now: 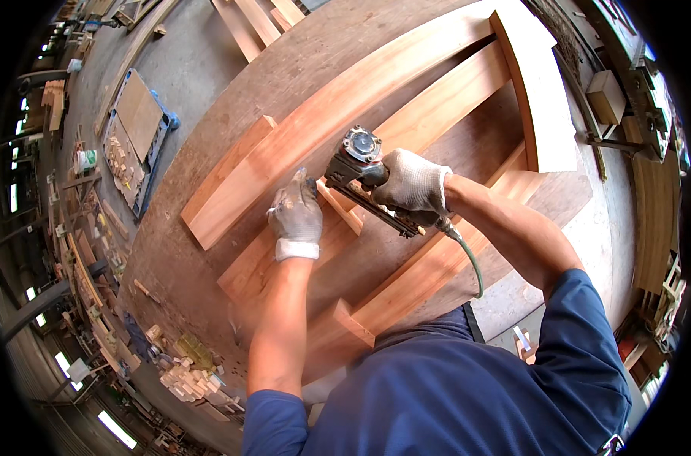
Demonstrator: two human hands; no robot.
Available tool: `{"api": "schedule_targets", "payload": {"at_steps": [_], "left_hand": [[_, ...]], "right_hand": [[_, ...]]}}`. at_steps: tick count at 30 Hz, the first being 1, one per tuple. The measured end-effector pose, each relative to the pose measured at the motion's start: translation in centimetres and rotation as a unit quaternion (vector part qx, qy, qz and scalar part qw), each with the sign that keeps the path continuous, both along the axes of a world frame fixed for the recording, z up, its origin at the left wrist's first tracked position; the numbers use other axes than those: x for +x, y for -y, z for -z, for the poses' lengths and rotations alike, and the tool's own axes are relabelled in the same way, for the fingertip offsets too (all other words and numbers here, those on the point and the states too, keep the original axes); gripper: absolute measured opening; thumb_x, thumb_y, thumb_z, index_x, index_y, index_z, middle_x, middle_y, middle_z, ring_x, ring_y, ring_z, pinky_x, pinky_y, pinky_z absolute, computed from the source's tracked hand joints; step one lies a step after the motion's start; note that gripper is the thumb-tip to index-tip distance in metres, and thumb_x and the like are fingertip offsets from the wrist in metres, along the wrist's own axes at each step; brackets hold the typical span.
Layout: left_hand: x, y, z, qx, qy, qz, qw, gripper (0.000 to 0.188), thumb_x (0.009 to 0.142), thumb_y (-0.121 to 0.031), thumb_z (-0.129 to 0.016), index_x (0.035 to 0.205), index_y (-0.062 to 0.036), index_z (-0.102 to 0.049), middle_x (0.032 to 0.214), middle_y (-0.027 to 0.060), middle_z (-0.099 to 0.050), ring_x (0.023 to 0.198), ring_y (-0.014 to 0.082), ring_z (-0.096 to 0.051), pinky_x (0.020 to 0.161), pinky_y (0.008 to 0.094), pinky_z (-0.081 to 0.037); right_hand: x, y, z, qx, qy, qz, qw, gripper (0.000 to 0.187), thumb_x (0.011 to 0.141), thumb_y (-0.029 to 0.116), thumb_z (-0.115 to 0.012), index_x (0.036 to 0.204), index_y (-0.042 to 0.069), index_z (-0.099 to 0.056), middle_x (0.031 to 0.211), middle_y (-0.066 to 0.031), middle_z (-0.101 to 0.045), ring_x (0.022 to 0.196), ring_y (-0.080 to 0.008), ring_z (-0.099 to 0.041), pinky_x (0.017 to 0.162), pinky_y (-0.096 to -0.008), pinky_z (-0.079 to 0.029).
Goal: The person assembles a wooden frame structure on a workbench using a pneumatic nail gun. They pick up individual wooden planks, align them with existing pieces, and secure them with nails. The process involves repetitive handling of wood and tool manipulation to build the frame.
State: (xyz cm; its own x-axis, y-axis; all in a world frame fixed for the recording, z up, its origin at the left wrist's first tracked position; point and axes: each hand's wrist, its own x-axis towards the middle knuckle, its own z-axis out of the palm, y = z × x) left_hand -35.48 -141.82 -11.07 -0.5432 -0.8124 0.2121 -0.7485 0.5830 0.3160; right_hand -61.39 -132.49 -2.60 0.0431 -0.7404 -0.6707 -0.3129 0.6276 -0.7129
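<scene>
My right hand (414, 186), in a whitish work glove, is closed around the handle of a dark pneumatic nail gun (362, 144). A green air hose (473, 266) runs from its grip. The gun's nose end is at the far end of a short wooden strip (341, 208), close to my left fingertips. My gloved left hand (295, 213) has its fingers drawn together at that same end of the strip; their exact hold is partly hidden. Beneath lies the middle plank (444, 95) of a wooden frame, between a curved far plank (345, 87) and a near plank (425, 266).
A broad crosspiece (534, 91) joins the planks at the right. All of it rests on a large brown worktable (186, 194). A short block (342, 323) stands at the near plank. Left on the floor are a blue-edged pallet (144, 137) and wood offcuts (190, 380).
</scene>
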Motion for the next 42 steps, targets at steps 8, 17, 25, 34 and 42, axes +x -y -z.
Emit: {"api": "schedule_targets", "payload": {"at_steps": [8,17,25,34,42], "left_hand": [[0.0,-0.1,-0.2,-0.002,0.003,-0.001,1.000,0.024,0.105,-0.022,-0.069,0.121,-0.0076,-0.077,0.099,0.0182,-0.080,0.091,0.0387,-0.075,0.080,0.0528,-0.061],[0.0,0.0,-0.1,-0.015,0.000,0.010,1.000,0.024,0.105,-0.022,-0.069,0.122,-0.0076,-0.077,0.099,0.0176,-0.080,0.092,0.0382,-0.076,0.082,0.0520,-0.060],[0.0,-0.1,-0.3,-0.003,0.013,-0.003,1.000,0.024,0.104,-0.022,-0.070,0.122,-0.0078,-0.078,0.100,0.0173,-0.081,0.092,0.0372,-0.076,0.081,0.0512,-0.061],[0.1,0.0,-0.1,-0.007,0.011,-0.001,1.000,0.024,0.105,-0.024,-0.069,0.121,-0.0080,-0.079,0.102,0.0165,-0.081,0.095,0.0364,-0.077,0.083,0.0507,-0.061],[-0.1,0.0,-0.3,0.003,0.010,-0.004,1.000,0.029,0.107,-0.028,-0.067,0.123,-0.0069,-0.079,0.105,0.0174,-0.081,0.098,0.0371,-0.076,0.086,0.0514,-0.061]], "right_hand": [[-0.3,-0.1,0.1,0.004,0.018,0.007,1.000,0.026,0.081,0.015,-0.076,0.102,-0.001,-0.075,0.083,-0.0097,-0.075,0.078,-0.0185,-0.071,0.074,-0.0378,-0.058],[-0.2,0.1,0.4,0.000,0.010,-0.006,1.000,0.027,0.081,0.016,-0.077,0.102,-0.001,-0.075,0.083,-0.0096,-0.075,0.077,-0.0194,-0.072,0.074,-0.0379,-0.059],[0.0,0.1,-0.1,0.014,0.014,-0.005,1.000,0.028,0.082,0.015,-0.077,0.104,-0.002,-0.075,0.085,-0.0104,-0.076,0.078,-0.0197,-0.072,0.074,-0.0379,-0.059],[-0.1,-0.5,-0.1,-0.010,0.002,-0.005,1.000,0.027,0.082,0.015,-0.076,0.103,0.000,-0.075,0.083,-0.0093,-0.075,0.076,-0.0177,-0.071,0.072,-0.0372,-0.058],[-0.1,-1.7,-0.1,0.023,0.013,0.002,1.000,0.028,0.082,0.018,-0.076,0.104,0.001,-0.076,0.084,-0.0087,-0.076,0.075,-0.0183,-0.071,0.071,-0.0371,-0.059]]}}
